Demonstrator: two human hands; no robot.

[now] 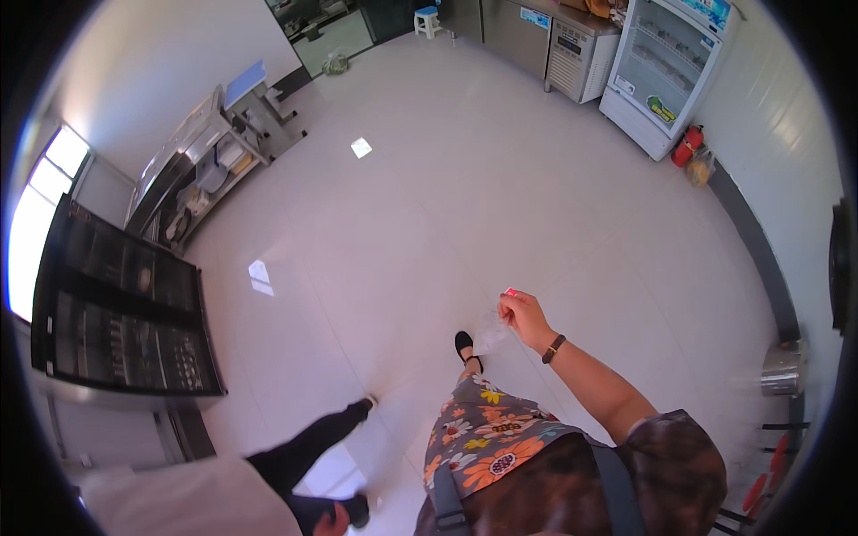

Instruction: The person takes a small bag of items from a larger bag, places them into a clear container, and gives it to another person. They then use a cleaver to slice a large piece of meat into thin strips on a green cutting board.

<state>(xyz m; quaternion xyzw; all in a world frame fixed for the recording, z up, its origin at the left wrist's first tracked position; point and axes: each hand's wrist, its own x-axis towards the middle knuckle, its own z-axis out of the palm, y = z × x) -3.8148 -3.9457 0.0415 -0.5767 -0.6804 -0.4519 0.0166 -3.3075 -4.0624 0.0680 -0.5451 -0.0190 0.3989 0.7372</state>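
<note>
My right hand is raised in front of me over the tiled floor, its fingers pinched together. A small red-and-white item sticks out at the fingertips, too small to identify. From the same hand hangs a thin, clear plastic bag, faint against the pale tiles. A dark strap, perhaps a watch or bracelet, circles the wrist. My left hand is out of view. Below are my flower-print apron and one black shoe.
At lower left, another person in a white top and black trousers stands close. A dark glass-doored cabinet and steel workbench line the left. Right are a display fridge, fire extinguisher and metal bin.
</note>
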